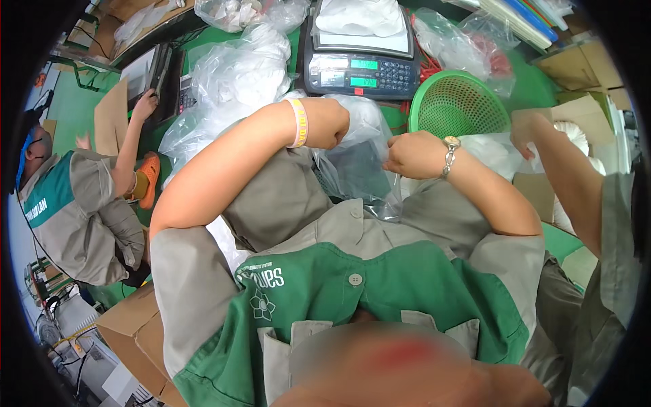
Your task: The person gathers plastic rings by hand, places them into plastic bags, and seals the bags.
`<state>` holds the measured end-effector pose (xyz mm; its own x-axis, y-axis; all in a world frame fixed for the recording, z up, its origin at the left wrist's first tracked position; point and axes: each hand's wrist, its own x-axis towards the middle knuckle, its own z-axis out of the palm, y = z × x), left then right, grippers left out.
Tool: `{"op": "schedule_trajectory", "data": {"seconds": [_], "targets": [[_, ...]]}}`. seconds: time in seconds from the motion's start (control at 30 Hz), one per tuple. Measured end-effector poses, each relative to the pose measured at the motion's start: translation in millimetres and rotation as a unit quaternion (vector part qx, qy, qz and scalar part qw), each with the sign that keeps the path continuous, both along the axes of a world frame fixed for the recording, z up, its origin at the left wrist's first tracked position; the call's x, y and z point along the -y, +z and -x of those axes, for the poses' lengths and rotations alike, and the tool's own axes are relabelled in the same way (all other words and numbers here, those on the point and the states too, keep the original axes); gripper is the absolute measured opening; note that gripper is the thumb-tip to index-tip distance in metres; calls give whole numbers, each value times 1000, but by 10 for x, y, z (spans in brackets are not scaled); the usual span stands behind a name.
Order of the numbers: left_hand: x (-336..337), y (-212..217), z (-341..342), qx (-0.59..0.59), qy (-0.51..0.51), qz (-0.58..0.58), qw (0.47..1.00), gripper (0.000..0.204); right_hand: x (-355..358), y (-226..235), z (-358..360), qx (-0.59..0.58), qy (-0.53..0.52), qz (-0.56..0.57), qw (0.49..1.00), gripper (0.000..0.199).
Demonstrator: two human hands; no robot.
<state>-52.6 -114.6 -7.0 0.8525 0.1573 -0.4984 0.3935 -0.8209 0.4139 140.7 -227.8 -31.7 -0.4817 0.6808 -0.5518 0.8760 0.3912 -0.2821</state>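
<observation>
The clear, crinkled plastic bag [356, 169] hangs between both fists, just in front of the grey electronic scale [359, 64]; left hand [325, 122] and right hand [413, 154] fingers clamp its upper edges, equally near.

Clear plastic bag [357, 163], crumpled; held upright between both hands above lap.
</observation>
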Motion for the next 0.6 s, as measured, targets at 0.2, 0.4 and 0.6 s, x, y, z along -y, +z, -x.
{"op": "schedule_trajectory", "data": {"seconds": [0.2,0.4,0.6], "targets": [[-12,50,11,7,4,2,1000,18,-37,-1,-4,-9,-2,-2,1000,29],[-17,64,6,-2,10,1,1000,20,-62,36,-11,-3,-34,-2,999,36],[-17,70,7,3,10,-8,1000,19,-51,41,-9,3,-33,-4,999,36]]}}
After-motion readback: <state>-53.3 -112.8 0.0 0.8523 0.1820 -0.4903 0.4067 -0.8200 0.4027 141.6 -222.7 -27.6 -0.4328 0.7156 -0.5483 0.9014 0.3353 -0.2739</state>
